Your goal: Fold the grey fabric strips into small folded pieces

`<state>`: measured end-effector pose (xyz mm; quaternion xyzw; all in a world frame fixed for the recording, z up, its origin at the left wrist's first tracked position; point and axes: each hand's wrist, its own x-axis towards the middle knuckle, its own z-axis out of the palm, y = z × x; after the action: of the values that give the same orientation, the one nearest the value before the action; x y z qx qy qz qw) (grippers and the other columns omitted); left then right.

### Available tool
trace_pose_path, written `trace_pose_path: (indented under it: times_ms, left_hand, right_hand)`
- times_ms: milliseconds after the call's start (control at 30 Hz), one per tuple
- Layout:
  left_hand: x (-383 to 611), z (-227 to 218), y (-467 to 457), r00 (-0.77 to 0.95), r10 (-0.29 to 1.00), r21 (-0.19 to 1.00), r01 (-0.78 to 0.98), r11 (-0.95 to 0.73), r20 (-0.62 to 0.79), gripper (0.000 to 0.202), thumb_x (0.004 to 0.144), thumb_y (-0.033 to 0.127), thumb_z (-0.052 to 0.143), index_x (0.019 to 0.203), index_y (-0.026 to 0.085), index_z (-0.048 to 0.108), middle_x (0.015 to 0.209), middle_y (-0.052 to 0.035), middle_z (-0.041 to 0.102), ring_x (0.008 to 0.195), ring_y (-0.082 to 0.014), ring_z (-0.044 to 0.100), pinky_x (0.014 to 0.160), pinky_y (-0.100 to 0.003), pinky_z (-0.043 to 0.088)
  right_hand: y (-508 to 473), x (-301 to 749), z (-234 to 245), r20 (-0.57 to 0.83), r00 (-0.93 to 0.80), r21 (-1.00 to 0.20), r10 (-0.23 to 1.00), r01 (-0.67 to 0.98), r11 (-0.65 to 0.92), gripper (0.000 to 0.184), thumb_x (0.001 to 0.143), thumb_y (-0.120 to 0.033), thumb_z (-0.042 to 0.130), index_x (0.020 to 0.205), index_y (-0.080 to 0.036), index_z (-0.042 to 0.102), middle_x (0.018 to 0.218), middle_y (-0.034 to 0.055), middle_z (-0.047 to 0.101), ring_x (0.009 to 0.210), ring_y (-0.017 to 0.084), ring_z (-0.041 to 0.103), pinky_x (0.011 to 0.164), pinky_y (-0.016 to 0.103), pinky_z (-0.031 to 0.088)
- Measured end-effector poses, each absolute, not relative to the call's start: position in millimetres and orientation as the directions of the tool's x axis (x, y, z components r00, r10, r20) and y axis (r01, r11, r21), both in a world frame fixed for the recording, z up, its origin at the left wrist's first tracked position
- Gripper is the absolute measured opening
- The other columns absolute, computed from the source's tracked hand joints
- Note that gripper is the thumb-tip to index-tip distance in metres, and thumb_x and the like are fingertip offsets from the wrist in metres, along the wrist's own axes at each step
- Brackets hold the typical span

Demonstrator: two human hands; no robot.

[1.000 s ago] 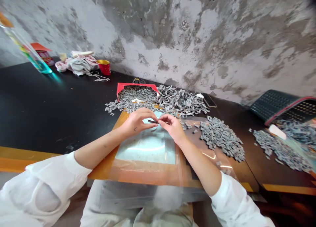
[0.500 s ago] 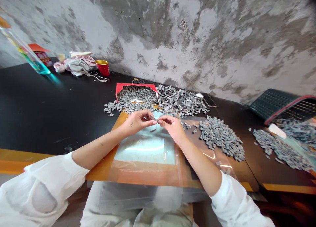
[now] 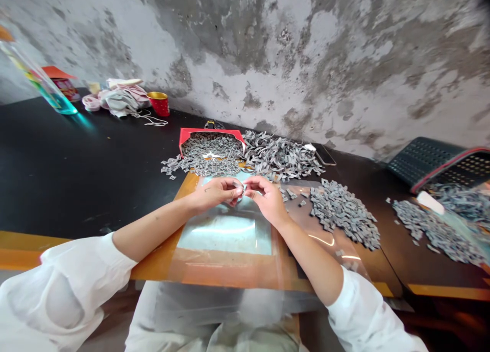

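Observation:
My left hand is closed in a pinch on a small grey strip, mostly hidden by the fingertips. Right beside it, my right hand has its thumb and index finger bent together at the strip's other side; their exact contact is too small to make out. Both hands are above a pale, shiny sheet on the table. Beyond them, a red open-sided box holds many small grey pieces that spill out in front.
Long grey strips lie heaped right of the box, near a phone. Folded grey pieces are piled at right. A dark perforated basket lies tipped farther right. A red cup and cloths stand back left.
The strip ends that showed beside my fingers are now mostly hidden. My left fingers have curled in and lowered slightly, and my right index finger has lifted a little from its thumb.

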<state>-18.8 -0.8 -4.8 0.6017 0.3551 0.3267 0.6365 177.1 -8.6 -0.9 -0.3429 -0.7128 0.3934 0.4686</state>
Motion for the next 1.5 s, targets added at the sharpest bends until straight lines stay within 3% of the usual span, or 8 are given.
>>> trace_pose_path:
  times_ms: [133, 267, 400, 667, 933, 1133, 1233, 1500]
  left_hand:
    - [-14.5, -0.7, -3.1, 0.454, 0.89, 0.999, 0.009, 0.044, -0.044, 0.03, 0.075, 0.039, 0.073, 0.084, 0.013, 0.063, 0.067, 0.0004, 0.062, 0.061, -0.01, 0.058, 0.062, -0.024, 0.049]
    - [-11.3, 3.8, -5.1, 0.34, 0.94, 0.994, -0.111, 0.005, 0.033, 0.035, 0.067, 0.033, 0.081, 0.091, 0.015, 0.062, 0.074, 0.0009, 0.065, 0.064, -0.0112, 0.063, 0.065, -0.026, 0.052]
    - [-13.0, 2.3, -5.4, 0.366, 0.924, 0.985, -0.165, -0.053, 0.111, 0.032, 0.074, 0.036, 0.075, 0.095, 0.014, 0.066, 0.08, -0.0019, 0.067, 0.066, -0.0117, 0.064, 0.067, -0.027, 0.054]
    - [-13.6, 8.2, -8.7, 0.383, 0.91, 0.987, -0.026, -0.161, 0.159, 0.024, 0.077, 0.035, 0.072, 0.082, 0.012, 0.064, 0.063, 0.0001, 0.063, 0.059, -0.0105, 0.061, 0.061, -0.024, 0.051]
    - [-14.5, 2.8, -10.1, 0.425, 0.868, 0.946, 0.078, -0.315, 0.255, 0.02, 0.083, 0.031, 0.067, 0.091, 0.014, 0.062, 0.073, -0.0015, 0.063, 0.062, -0.0103, 0.06, 0.059, -0.022, 0.049]
    - [-19.9, 7.2, -4.4, 0.427, 0.751, 0.771, 0.17, -0.614, 0.504, 0.015, 0.08, 0.031, 0.071, 0.085, 0.016, 0.069, 0.088, -0.0061, 0.064, 0.077, -0.0133, 0.06, 0.063, -0.022, 0.048]
    - [-20.7, 6.7, -2.8, 0.509, 0.679, 0.697, 0.195, -0.69, 0.529, 0.015, 0.085, 0.032, 0.065, 0.085, 0.017, 0.068, 0.086, -0.0056, 0.063, 0.081, -0.0144, 0.058, 0.068, -0.024, 0.048]
    - [-13.1, -10.3, -3.7, 0.479, 0.844, 0.945, 0.083, -0.317, 0.241, 0.027, 0.094, 0.046, 0.043, 0.091, 0.019, 0.047, 0.081, 0.0003, 0.048, 0.068, -0.0111, 0.05, 0.062, -0.024, 0.049]
  right_hand:
    - [-11.3, 177.0, 2.6, 0.448, -0.286, -0.832, 0.847, 0.214, 0.512, 0.014, 0.079, -0.037, 0.072, 0.084, -0.024, 0.074, 0.083, 0.0024, 0.072, 0.08, 0.018, 0.066, 0.078, 0.028, 0.05]
    - [-8.8, 175.8, 0.8, 0.355, -0.185, -0.919, 0.917, 0.11, 0.378, 0.01, 0.076, -0.032, 0.073, 0.082, -0.023, 0.075, 0.083, 0.0014, 0.074, 0.079, 0.018, 0.067, 0.078, 0.028, 0.051]
    - [-3.2, 175.0, -3.7, 0.235, -0.127, -0.971, 0.964, 0.017, 0.239, 0.011, 0.071, -0.03, 0.075, 0.079, -0.022, 0.075, 0.08, 0.0001, 0.074, 0.076, 0.017, 0.067, 0.076, 0.028, 0.052]
    - [-3.0, 172.2, -8.3, 0.164, -0.213, -0.986, 0.963, -0.041, 0.159, 0.011, 0.069, -0.032, 0.076, 0.076, -0.023, 0.076, 0.075, -0.0011, 0.073, 0.073, 0.015, 0.064, 0.075, 0.027, 0.049]
    - [-1.4, 169.5, -7.4, 0.061, -0.18, -0.994, 0.982, -0.105, 0.043, 0.018, 0.063, -0.037, 0.079, 0.073, -0.022, 0.074, 0.074, -0.0006, 0.071, 0.069, 0.015, 0.061, 0.074, 0.028, 0.05]
    - [-1.7, 168.1, -9.7, -0.032, -0.227, -0.968, 0.973, -0.236, -0.087, 0.027, 0.057, -0.044, 0.083, 0.071, -0.023, 0.074, 0.076, -0.001, 0.069, 0.068, 0.014, 0.06, 0.074, 0.03, 0.052]
    - [-2.2, 167.6, -11.8, -0.032, -0.257, -0.964, 0.966, -0.245, -0.098, 0.028, 0.057, -0.045, 0.084, 0.072, -0.023, 0.075, 0.076, -0.0012, 0.069, 0.068, 0.013, 0.06, 0.075, 0.03, 0.052]
    - [-2.7, 168.5, -10.8, 0.064, -0.189, -0.996, 0.98, -0.066, 0.052, 0.023, 0.064, -0.041, 0.078, 0.077, -0.022, 0.074, 0.078, 0.0002, 0.072, 0.072, 0.016, 0.063, 0.077, 0.03, 0.051]
